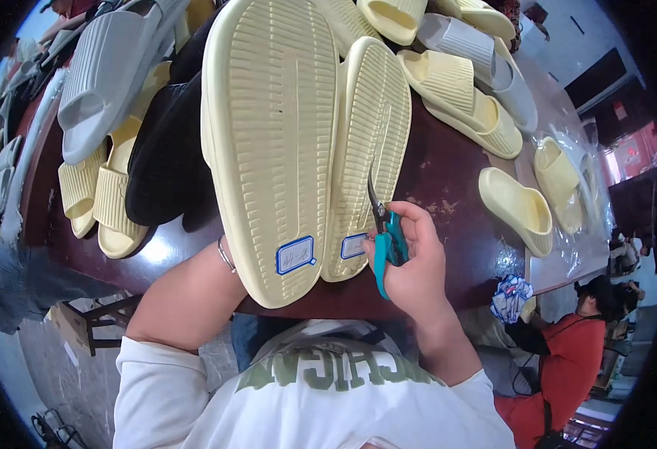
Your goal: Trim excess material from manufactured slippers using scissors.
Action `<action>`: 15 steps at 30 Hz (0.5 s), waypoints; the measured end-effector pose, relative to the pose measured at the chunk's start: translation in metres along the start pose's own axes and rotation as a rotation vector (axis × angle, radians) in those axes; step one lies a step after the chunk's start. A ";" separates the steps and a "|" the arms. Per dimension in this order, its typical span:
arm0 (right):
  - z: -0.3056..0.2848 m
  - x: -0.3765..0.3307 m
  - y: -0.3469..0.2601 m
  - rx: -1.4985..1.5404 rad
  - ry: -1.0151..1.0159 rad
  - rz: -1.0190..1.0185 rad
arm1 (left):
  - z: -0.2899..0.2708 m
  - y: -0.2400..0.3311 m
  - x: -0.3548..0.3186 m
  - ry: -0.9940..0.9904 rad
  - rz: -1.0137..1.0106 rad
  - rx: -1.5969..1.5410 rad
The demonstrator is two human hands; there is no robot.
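A pair of pale yellow slippers is held up with the ribbed soles facing me. The larger-looking left slipper (280, 142) partly overlaps the right slipper (373, 112), and each has a blue-edged white sticker at the heel. My left hand (230, 249), a bracelet at its wrist, reaches behind the left slipper and supports the pair; its fingers are hidden. In my right hand (417, 262) is a pair of small pruning shears (383, 258) with teal handles and a dark curved blade. The blade points up in front of the right slipper's sole, close to its sticker.
Grey slippers (102, 82), black slippers (170, 150) and yellow slippers lie piled on the dark red table (441, 179). A single yellow slipper (515, 209) rests at the right, beside a clear plastic bag (568, 179) with slippers. A person in red (575, 359) is at lower right.
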State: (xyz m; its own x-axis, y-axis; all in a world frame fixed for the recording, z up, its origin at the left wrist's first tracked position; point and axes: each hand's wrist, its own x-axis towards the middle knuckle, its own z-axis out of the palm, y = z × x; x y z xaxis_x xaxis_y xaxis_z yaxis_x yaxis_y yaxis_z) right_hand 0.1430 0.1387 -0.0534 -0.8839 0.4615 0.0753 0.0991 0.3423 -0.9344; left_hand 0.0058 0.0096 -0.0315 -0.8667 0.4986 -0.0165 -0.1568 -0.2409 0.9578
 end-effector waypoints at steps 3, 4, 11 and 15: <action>-0.002 0.006 0.006 0.047 -0.021 -0.019 | 0.001 0.001 0.002 0.020 0.008 -0.010; -0.002 0.007 0.007 0.073 -0.024 -0.024 | 0.002 0.001 0.002 0.022 0.008 -0.012; 0.006 -0.016 -0.001 0.064 -0.105 -0.148 | -0.002 0.004 0.009 0.048 0.018 -0.007; 0.002 -0.002 0.000 0.035 0.002 -0.114 | 0.003 0.005 0.015 0.058 0.023 -0.003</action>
State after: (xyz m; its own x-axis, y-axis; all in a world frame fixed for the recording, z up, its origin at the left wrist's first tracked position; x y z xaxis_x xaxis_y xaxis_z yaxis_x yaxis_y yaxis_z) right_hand 0.1434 0.1359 -0.0545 -0.8874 0.4233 0.1825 -0.0178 0.3643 -0.9311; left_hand -0.0066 0.0186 -0.0262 -0.8960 0.4438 -0.0114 -0.1379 -0.2537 0.9574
